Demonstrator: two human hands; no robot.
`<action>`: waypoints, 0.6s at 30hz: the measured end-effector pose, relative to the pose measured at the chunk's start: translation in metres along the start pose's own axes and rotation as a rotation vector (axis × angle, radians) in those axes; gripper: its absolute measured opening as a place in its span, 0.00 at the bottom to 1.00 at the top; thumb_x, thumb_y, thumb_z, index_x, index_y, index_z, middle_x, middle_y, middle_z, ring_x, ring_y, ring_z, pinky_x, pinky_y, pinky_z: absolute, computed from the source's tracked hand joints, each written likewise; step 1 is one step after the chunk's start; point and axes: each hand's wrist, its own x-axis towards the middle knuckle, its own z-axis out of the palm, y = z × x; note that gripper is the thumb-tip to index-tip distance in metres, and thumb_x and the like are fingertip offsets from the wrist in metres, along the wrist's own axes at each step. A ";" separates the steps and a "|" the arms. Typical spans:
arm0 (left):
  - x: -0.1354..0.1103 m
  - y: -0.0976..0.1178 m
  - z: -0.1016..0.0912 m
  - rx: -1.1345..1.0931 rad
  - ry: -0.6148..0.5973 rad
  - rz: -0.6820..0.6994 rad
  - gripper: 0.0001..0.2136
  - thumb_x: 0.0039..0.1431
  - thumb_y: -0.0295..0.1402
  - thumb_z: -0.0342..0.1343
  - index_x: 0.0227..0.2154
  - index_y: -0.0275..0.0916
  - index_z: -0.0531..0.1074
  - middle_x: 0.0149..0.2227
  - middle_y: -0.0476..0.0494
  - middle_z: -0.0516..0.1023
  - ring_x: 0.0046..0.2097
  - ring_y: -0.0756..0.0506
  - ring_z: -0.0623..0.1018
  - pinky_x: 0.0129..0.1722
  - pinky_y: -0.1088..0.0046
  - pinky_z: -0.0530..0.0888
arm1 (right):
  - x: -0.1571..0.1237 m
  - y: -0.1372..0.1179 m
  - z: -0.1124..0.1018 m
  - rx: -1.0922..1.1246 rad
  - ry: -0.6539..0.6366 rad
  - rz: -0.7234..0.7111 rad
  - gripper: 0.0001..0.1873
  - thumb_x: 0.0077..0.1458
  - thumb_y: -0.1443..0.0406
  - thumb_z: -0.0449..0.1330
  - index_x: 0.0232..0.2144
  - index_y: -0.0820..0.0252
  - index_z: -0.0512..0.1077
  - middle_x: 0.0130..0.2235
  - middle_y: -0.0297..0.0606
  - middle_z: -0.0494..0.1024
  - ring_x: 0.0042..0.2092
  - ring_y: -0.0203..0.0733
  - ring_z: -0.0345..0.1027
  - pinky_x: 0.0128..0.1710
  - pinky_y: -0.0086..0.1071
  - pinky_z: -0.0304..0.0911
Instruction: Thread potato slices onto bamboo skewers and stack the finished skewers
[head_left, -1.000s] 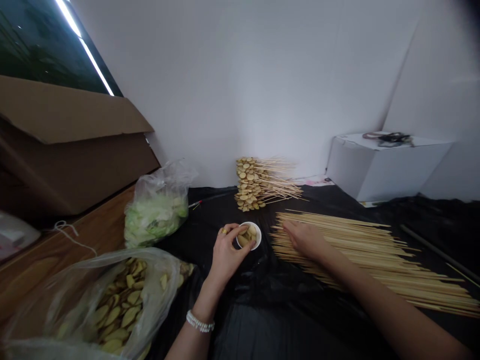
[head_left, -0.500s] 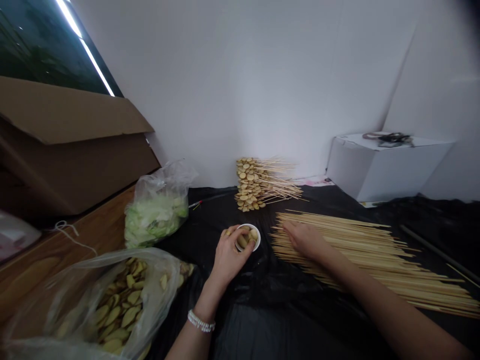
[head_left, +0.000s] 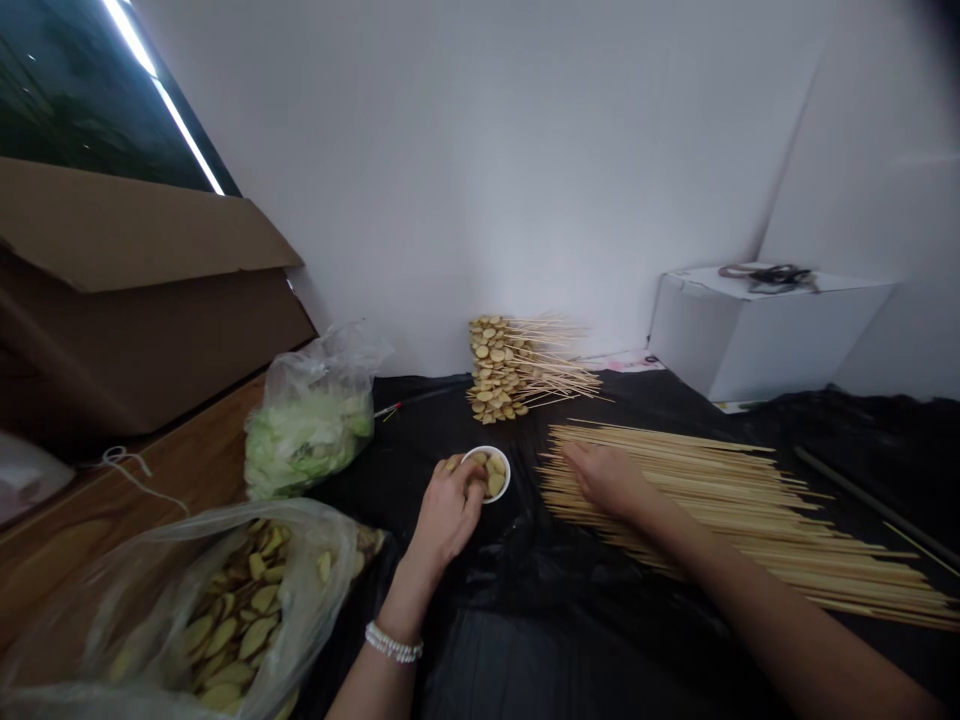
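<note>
My left hand (head_left: 450, 507) is closed at the left rim of a small white cup (head_left: 508, 482). A pale bit, seemingly a potato slice, shows at its fingers; the fingertips are partly hidden. Potato slices (head_left: 496, 475) lie in the cup. My right hand (head_left: 609, 478) rests over the left ends of a wide spread of bamboo skewers (head_left: 720, 510), thumb and fingers pinched at the skewer tips. Behind the cup, a stack of skewered potato slices (head_left: 495, 370) lies against the wall, sticks pointing right.
An open plastic bag of potato slices (head_left: 240, 620) stands front left, with a bag of chopped green vegetable (head_left: 309, 435) behind it. A cardboard box (head_left: 150, 330) is at far left. A white box (head_left: 765, 335) bearing a cable stands back right. Black plastic sheeting (head_left: 517, 640) covers the table.
My left hand has drawn slightly left and its fingers have closed more, showing more of the cup's inside. My right hand stays at the skewer ends. The view has shifted a little.
</note>
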 end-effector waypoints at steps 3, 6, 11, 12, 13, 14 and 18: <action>0.002 -0.005 -0.003 -0.018 -0.012 -0.062 0.10 0.47 0.22 0.48 0.29 0.40 0.71 0.35 0.45 0.73 0.40 0.45 0.72 0.44 0.68 0.67 | 0.000 0.000 0.001 -0.011 0.006 0.001 0.11 0.59 0.69 0.46 0.38 0.60 0.67 0.38 0.42 0.76 0.33 0.41 0.68 0.27 0.31 0.47; 0.003 -0.010 -0.007 -0.044 -0.041 -0.159 0.09 0.44 0.22 0.50 0.28 0.40 0.72 0.34 0.46 0.74 0.37 0.46 0.73 0.40 0.71 0.68 | 0.001 0.000 0.001 -0.007 0.001 0.002 0.11 0.58 0.69 0.46 0.38 0.60 0.67 0.37 0.42 0.76 0.33 0.41 0.68 0.28 0.31 0.47; 0.003 -0.016 -0.020 -0.086 -0.139 -0.235 0.11 0.44 0.23 0.52 0.30 0.41 0.75 0.35 0.47 0.75 0.35 0.48 0.73 0.37 0.73 0.67 | 0.001 0.000 0.002 0.023 -0.015 -0.005 0.11 0.59 0.70 0.46 0.38 0.60 0.67 0.38 0.43 0.76 0.34 0.41 0.67 0.29 0.31 0.48; 0.003 -0.017 -0.022 -0.097 -0.157 -0.228 0.11 0.44 0.23 0.53 0.31 0.41 0.75 0.35 0.47 0.75 0.35 0.48 0.73 0.37 0.73 0.66 | 0.001 0.000 0.002 0.022 -0.018 -0.007 0.11 0.59 0.69 0.45 0.38 0.60 0.67 0.38 0.42 0.76 0.34 0.41 0.67 0.29 0.31 0.48; 0.003 -0.018 -0.024 -0.102 -0.174 -0.217 0.11 0.45 0.24 0.53 0.31 0.41 0.75 0.35 0.47 0.75 0.35 0.48 0.73 0.37 0.73 0.66 | 0.001 0.000 0.002 0.018 -0.022 -0.009 0.11 0.60 0.69 0.45 0.38 0.60 0.67 0.38 0.42 0.76 0.34 0.41 0.67 0.30 0.31 0.48; 0.003 -0.018 -0.025 -0.099 -0.187 -0.204 0.09 0.45 0.25 0.54 0.30 0.41 0.75 0.35 0.47 0.74 0.35 0.48 0.73 0.37 0.72 0.66 | 0.001 0.001 0.002 0.013 -0.028 -0.010 0.11 0.60 0.69 0.45 0.38 0.60 0.67 0.38 0.42 0.76 0.34 0.41 0.67 0.29 0.31 0.48; 0.003 -0.016 -0.026 -0.086 -0.182 -0.148 0.04 0.51 0.31 0.53 0.26 0.39 0.72 0.33 0.46 0.71 0.34 0.48 0.71 0.36 0.72 0.65 | 0.000 0.000 0.000 -0.003 -0.046 0.006 0.12 0.60 0.67 0.45 0.39 0.60 0.67 0.38 0.43 0.75 0.34 0.41 0.67 0.29 0.31 0.48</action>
